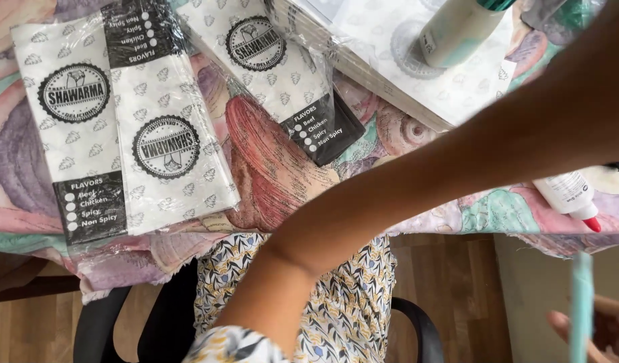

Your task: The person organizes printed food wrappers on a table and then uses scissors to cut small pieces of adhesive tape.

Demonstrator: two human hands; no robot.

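My left forearm [417,181] stretches from the floral sleeve [235,344] at the bottom up to the right edge, where the hand itself leaves the frame. It passes above a white glue bottle with a red tip [573,196] lying near the table's edge. At the bottom right, my right hand [595,331] is blurred and partly cut off, with its fingers around a thin pale teal stick [581,302] that stands upright.
Two plastic-wrapped packs of white printed paper wrappers [121,128] [276,67] lie on a colourful tablecloth [269,168]. A stack of printed sheets [390,60] at the top bears a pale green bottle [457,27]. Below the table are a black chair [155,316] and a wooden floor [450,282].
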